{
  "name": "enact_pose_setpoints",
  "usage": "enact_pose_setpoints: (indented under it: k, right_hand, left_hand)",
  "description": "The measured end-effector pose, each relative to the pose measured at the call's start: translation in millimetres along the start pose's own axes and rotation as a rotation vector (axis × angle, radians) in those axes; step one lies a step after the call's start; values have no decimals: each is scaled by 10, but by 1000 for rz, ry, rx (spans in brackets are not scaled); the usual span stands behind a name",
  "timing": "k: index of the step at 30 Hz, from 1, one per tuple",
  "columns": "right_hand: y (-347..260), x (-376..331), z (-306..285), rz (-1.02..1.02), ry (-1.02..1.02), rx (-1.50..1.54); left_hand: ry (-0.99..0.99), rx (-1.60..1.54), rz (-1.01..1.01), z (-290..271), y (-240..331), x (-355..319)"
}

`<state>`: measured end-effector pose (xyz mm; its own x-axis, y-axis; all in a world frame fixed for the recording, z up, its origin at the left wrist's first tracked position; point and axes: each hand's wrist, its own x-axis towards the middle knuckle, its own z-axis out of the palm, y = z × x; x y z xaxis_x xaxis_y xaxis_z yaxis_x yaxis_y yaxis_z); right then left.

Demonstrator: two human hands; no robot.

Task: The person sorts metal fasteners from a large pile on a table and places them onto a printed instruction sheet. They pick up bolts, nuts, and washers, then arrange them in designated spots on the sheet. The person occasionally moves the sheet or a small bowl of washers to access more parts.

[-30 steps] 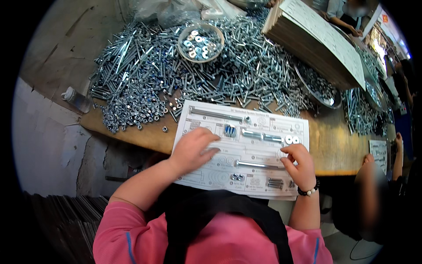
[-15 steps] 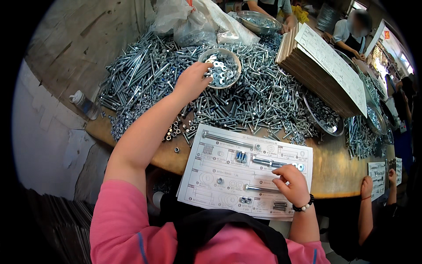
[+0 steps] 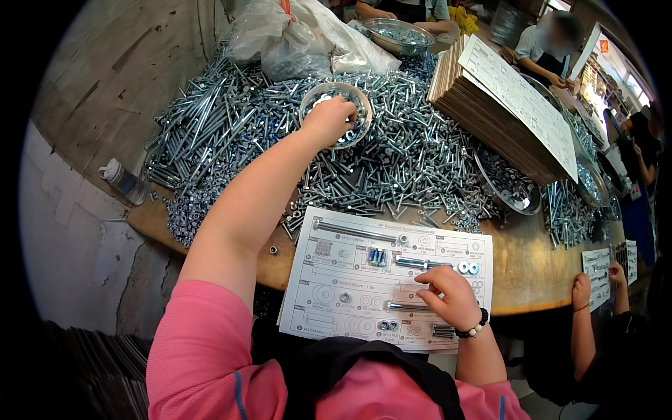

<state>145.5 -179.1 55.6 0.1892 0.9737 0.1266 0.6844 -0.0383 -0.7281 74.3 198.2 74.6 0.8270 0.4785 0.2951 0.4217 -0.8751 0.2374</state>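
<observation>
bowl (image 3: 302,113) of washers (image 3: 361,115) amid bolts (image 3: 395,129), behind the sheet (image 3: 364,281)

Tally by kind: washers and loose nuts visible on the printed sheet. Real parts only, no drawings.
Washers: 2
Loose nuts: 4
Total: 6
Visible pieces only; the right hand covers part of the printed sheet, so anything under it can't be counted.
</observation>
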Motion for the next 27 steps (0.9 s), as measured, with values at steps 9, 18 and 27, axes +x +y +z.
enact_pose_setpoints:
  k: [9,18,27]
  right_hand:
    - [5,60,-1,-31,-6,-9]
    - [-140,604,-74,-33,247,83]
    - [-48,916,-230,132,245,385]
  left_hand:
    - [132,-332,-99,-95,-165,-31]
    - [-186,-1278,-296,-346,677,-555]
    - [-268,-865,-61,-358,1338,-964]
